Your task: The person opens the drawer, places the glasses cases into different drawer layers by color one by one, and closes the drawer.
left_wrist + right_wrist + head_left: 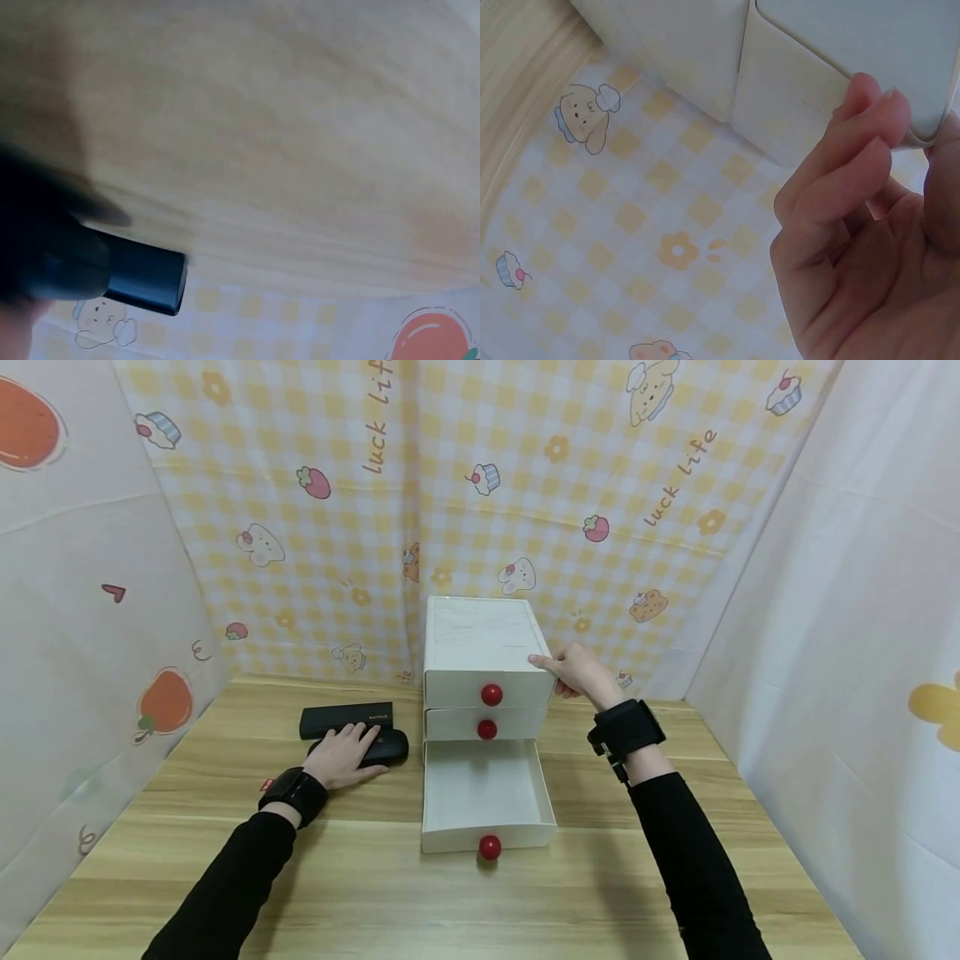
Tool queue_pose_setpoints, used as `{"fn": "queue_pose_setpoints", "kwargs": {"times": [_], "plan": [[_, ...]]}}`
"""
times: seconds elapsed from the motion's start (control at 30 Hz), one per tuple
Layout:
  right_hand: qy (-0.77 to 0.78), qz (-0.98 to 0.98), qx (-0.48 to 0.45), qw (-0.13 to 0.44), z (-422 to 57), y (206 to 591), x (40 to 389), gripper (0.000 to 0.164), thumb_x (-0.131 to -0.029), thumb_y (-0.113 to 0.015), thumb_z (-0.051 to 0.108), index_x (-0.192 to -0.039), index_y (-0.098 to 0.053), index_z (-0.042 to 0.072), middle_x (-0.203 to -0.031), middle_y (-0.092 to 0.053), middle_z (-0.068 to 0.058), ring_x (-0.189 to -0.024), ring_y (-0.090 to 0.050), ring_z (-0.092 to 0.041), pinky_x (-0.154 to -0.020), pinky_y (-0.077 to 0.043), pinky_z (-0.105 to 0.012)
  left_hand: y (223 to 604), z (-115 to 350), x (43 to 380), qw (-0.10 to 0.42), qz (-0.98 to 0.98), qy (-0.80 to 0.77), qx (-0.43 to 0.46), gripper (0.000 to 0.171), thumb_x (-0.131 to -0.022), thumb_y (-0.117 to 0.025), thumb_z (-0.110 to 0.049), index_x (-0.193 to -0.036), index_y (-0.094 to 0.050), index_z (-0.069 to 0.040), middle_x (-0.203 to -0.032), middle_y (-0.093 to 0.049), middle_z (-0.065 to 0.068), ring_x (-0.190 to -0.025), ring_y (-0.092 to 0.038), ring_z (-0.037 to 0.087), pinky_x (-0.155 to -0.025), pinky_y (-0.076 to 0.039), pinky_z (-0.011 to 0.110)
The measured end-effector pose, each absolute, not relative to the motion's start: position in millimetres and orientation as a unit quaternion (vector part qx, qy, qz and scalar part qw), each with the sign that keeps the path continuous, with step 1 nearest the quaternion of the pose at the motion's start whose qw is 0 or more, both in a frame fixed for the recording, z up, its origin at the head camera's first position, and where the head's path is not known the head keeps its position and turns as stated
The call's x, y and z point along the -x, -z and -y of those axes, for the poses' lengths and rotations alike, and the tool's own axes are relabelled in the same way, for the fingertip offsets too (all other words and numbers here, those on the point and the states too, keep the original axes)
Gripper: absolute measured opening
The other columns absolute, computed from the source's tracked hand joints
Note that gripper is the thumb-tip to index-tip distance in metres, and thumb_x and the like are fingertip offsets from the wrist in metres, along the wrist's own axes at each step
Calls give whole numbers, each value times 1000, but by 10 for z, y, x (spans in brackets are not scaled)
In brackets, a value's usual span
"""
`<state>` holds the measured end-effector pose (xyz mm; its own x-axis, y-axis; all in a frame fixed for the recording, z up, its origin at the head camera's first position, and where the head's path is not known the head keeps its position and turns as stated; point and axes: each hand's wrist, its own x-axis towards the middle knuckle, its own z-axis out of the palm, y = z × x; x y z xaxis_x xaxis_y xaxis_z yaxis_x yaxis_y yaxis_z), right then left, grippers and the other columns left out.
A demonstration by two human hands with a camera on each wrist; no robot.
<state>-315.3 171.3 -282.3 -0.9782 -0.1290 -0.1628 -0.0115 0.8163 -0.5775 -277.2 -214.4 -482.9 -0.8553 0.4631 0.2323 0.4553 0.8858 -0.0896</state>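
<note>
A white three-drawer desktop cabinet with red round knobs stands at the back middle of the wooden table. Its bottom drawer is pulled out, and its inside looks bare; the upper two are closed. My right hand grips the cabinet's right front corner, thumb on top and fingers curled at the side. To the left, my left hand lies over a rounded black case, like a glasses case, fingers across its top and thumb along the near edge. The left wrist view is blurred there.
Just behind the case lies a long black box with small lettering, its end also in the left wrist view. A small red tag is beside my left wrist. Patterned cloth hangs behind the table and along both sides.
</note>
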Motion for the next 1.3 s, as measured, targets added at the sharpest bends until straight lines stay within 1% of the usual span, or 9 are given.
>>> {"fn": "queue_pose_setpoints", "kwargs": {"times": [0.2, 0.43, 0.6, 0.83, 1.0, 1.13, 1.3], "plan": [[307, -946, 34, 100, -1692, 2814, 3144, 50, -92, -53, 51, -82, -62, 3, -57, -55, -1, -52, -51, -12, -52, -42, -24, 4882, 2170, 2809, 153, 959, -16, 239, 76, -81, -62, -60, -131, -52, -3, -118, -58, 22, -107, -58, 37, -81, -51, 52], [312, -944, 40, 99, -1694, 2816, 3147, 50, -93, -52, 50, -83, -63, 3, -55, -54, 0, -51, -51, -11, -50, -41, -22, 4938, 2170, 2821, 178, 955, -25, 235, 75, -80, -62, -60, -129, -53, -4, -115, -60, 22, -104, -59, 37, -79, -51, 50], [315, -943, 39, 101, -1692, 2815, 3143, 50, -93, -53, 51, -84, -63, 3, -55, -54, 0, -51, -50, -11, -49, -40, -22, 4939, 2149, 2800, 177, 955, -27, 236, 74, -81, -62, -60, -130, -54, -4, -115, -60, 22, -104, -59, 37, -79, -51, 51], [322, -941, 40, 98, -1705, 2804, 3151, 51, -93, -52, 51, -82, -64, 3, -58, -58, -4, -50, -51, -11, -50, -41, -22, 4887, 2089, 2720, 170, 952, -28, 254, 74, -81, -62, -59, -130, -54, -3, -117, -60, 23, -106, -59, 40, -84, -50, 54], [316, -943, 39, 99, -1705, 2817, 3154, 51, -92, -52, 51, -83, -65, 3, -58, -58, -3, -50, -51, -11, -50, -41, -22, 4834, 2109, 2634, 170, 951, -16, 260, 78, -81, -61, -61, -133, -52, -3, -119, -60, 22, -109, -59, 39, -88, -49, 54], [311, -945, 32, 101, -1708, 2827, 3158, 51, -92, -53, 52, -82, -63, 3, -56, -56, -1, -50, -50, -11, -49, -40, -22, 4785, 2138, 2573, 203, 939, -8, 277, 78, -79, -65, -59, -132, -53, -3, -117, -61, 21, -107, -59, 36, -89, -49, 51], [312, -944, 37, 100, -1716, 2835, 3163, 51, -92, -52, 51, -81, -64, 3, -54, -55, 0, -49, -51, -11, -49, -40, -22, 4721, 2158, 2531, 268, 911, -7, 312, 78, -73, -72, -54, -129, -55, -2, -108, -61, 18, -99, -60, 32, -83, -51, 46]]}}
